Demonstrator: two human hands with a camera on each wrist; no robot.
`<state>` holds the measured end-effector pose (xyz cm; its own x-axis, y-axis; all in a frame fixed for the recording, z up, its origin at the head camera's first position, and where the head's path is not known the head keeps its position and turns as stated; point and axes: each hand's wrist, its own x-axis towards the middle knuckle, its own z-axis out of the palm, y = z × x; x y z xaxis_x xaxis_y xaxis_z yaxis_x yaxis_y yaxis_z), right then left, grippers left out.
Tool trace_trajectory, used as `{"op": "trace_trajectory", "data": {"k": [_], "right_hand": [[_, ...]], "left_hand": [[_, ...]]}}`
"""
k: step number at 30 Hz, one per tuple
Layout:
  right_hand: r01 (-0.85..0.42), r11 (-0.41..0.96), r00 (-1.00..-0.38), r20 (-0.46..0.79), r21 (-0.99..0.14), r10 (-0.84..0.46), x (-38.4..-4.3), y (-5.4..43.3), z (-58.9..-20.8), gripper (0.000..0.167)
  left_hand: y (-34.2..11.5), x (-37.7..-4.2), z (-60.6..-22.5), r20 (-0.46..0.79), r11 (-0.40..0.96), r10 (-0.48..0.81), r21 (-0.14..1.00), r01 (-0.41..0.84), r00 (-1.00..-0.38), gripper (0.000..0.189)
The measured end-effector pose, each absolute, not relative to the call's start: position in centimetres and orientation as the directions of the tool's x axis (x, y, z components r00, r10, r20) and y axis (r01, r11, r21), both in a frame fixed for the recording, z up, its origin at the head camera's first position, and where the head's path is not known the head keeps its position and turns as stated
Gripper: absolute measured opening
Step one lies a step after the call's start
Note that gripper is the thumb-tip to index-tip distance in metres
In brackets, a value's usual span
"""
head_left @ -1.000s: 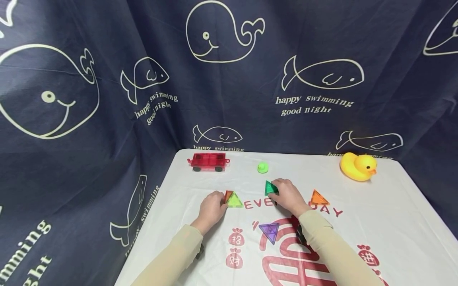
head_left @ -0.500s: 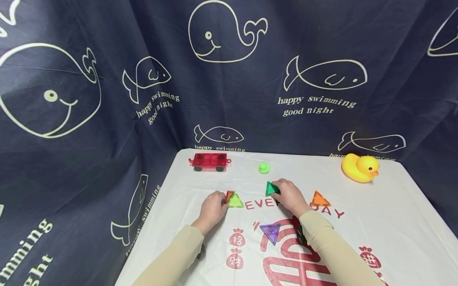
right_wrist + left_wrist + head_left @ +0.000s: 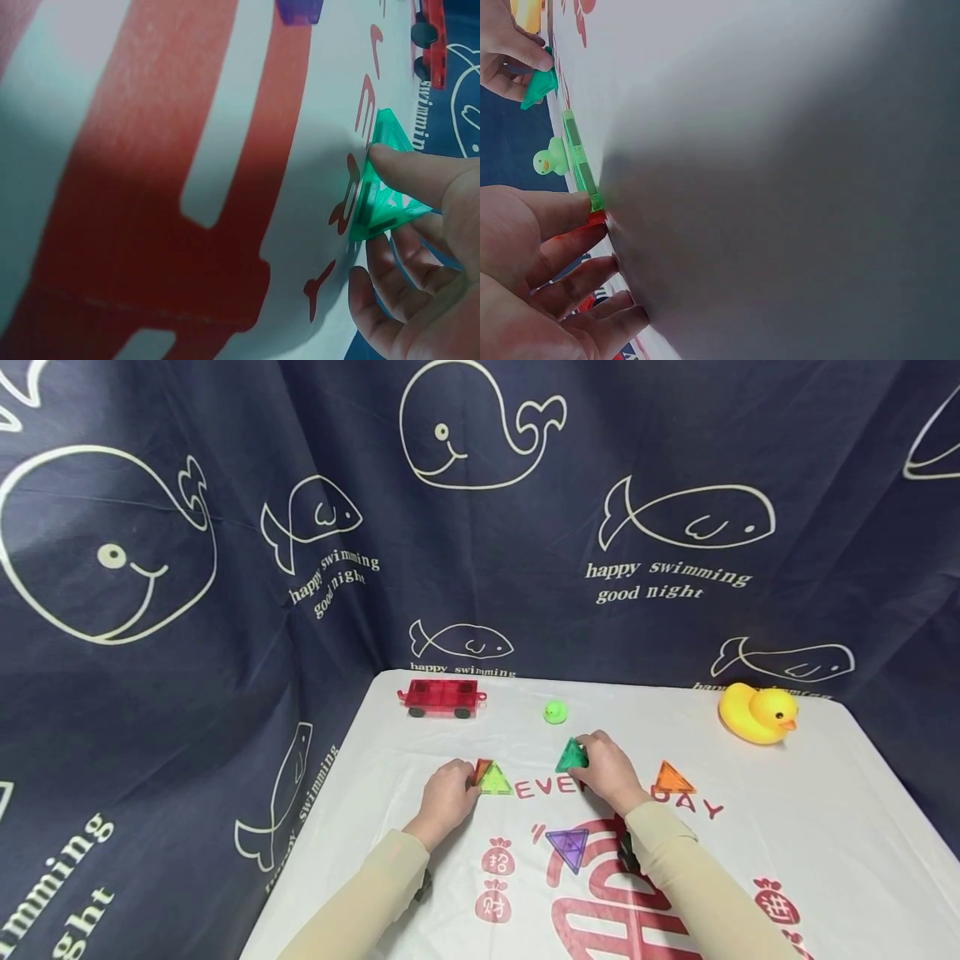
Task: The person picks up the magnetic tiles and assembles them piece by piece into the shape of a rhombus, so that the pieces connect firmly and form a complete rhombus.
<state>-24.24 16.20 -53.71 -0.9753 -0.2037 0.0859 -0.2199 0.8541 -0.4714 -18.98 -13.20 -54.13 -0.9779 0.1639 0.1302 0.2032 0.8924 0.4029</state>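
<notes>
My right hand (image 3: 609, 770) pinches a teal-green triangular magnetic tile (image 3: 572, 756) between thumb and fingers; in the right wrist view the thumb lies across this green tile (image 3: 386, 199). To the left, my left hand (image 3: 448, 795) has thumb and forefinger at a red-orange triangular tile (image 3: 482, 768), pinching its edge. A lime-green triangular tile (image 3: 495, 782) overlaps that one on its right. Seen from the left wrist, the lime tile (image 3: 583, 161) appears edge-on, and only a sliver of the red-orange tile (image 3: 597, 217) shows between the fingertips.
A purple triangular tile (image 3: 570, 847) lies nearer the front, and an orange one (image 3: 674, 778) to the right. Along the back stand a red wheeled toy car base (image 3: 442, 696), a small green duck (image 3: 555, 712) and a large yellow duck (image 3: 757, 714). A dark curtain (image 3: 525, 568) hangs behind.
The teal-green tile has turned in my right hand, so one corner now points upward. My left hand stays at the red-orange and lime tiles. The view has shifted slightly.
</notes>
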Motion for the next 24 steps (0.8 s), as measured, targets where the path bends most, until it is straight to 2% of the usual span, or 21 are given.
{"op": "trace_trajectory", "data": {"k": [12,24], "right_hand": [[-0.195,0.842,-0.981,0.099,-0.503,-0.168,-24.1,15.5,-53.5,0.051],[-0.221,0.827,-0.975,0.129,-0.516,-0.180,-23.8,14.2,-53.2,0.026]], "left_hand": [[-13.1,-19.0,-54.0,0.138,0.893,0.164,0.399,0.207,-0.977,0.017],[-13.1,-19.1,-54.0,0.121,0.891,0.156,0.412,0.193,-0.980,0.019]]}}
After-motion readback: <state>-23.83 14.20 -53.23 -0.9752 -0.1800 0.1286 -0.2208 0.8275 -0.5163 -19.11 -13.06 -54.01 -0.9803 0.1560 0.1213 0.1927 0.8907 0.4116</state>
